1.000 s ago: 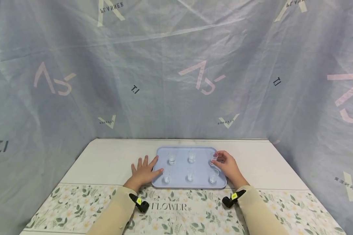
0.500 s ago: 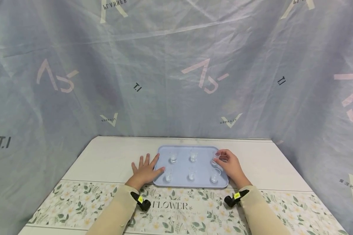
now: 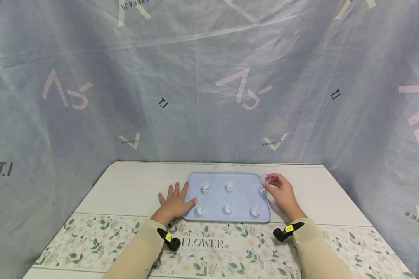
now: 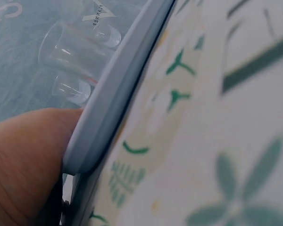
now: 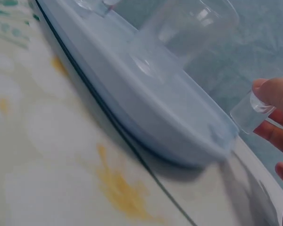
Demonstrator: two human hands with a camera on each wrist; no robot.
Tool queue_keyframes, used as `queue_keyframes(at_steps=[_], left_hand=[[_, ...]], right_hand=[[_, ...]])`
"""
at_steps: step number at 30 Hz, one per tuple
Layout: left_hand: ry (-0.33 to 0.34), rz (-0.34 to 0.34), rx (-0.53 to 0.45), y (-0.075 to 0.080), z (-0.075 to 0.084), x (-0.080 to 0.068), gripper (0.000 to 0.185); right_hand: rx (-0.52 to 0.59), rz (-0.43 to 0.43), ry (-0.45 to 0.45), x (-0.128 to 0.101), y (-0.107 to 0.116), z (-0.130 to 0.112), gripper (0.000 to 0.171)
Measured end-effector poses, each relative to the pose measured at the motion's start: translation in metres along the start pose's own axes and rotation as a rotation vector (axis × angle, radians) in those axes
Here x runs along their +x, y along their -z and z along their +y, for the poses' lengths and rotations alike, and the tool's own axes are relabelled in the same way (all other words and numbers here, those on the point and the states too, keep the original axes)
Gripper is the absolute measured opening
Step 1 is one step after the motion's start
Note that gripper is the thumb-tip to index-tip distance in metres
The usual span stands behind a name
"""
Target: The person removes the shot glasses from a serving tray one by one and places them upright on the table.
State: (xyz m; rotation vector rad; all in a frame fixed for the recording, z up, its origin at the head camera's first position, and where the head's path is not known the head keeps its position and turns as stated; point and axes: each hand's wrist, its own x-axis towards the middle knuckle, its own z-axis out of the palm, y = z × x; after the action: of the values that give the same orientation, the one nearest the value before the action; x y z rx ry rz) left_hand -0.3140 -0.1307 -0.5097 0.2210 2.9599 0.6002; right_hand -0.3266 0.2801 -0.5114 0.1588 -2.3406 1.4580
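Note:
A pale blue tray point(image 3: 242, 192) lies on the table with several small clear glasses standing on it, such as one at the far left point(image 3: 206, 185) and one at the near right point(image 3: 255, 209). My right hand point(image 3: 271, 182) pinches another small glass point(image 3: 265, 179) by its rim, lifted just past the tray's far right corner. The right wrist view shows that glass point(image 5: 249, 111) held in the air beyond the tray rim point(image 5: 146, 113). My left hand point(image 3: 176, 200) lies flat on the table with its thumb point(image 4: 23, 160) against the tray's left rim point(image 4: 114, 101).
A floral tablecloth point(image 3: 216, 248) covers the near part of the white table point(image 3: 132, 186). A grey printed fabric backdrop point(image 3: 202, 85) closes off the back and both sides. Bare tabletop lies to the right of the tray point(image 3: 317, 197).
My right hand has lifted the far right glass off the tray and carried it a little to the right, past the rim. The left hand has stayed put.

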Motion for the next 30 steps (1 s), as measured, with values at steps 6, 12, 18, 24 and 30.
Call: queue_keyframes(at_steps=[6, 12, 18, 24, 30], left_hand=[[0.018, -0.003, 0.013, -0.006, -0.004, 0.0, 0.086], [0.007, 0.002, 0.008, -0.009, -0.006, 0.004, 0.088], [0.01, -0.003, 0.004, -0.006, -0.002, 0.003, 0.086], [0.001, 0.009, 0.001, -0.001, 0.002, -0.003, 0.085], [0.011, -0.007, 0.007, -0.001, 0.002, -0.002, 0.085]], right_hand=[[0.006, 0.034, -0.013, 0.001, 0.015, 0.012, 0.04], [-0.018, 0.074, -0.021, 0.002, 0.033, 0.022, 0.041], [-0.073, 0.108, -0.043, 0.002, 0.051, 0.03, 0.044], [-0.12, 0.124, -0.082, 0.0, 0.071, 0.035, 0.047], [-0.156, 0.141, -0.099, -0.002, 0.096, 0.039, 0.049]])
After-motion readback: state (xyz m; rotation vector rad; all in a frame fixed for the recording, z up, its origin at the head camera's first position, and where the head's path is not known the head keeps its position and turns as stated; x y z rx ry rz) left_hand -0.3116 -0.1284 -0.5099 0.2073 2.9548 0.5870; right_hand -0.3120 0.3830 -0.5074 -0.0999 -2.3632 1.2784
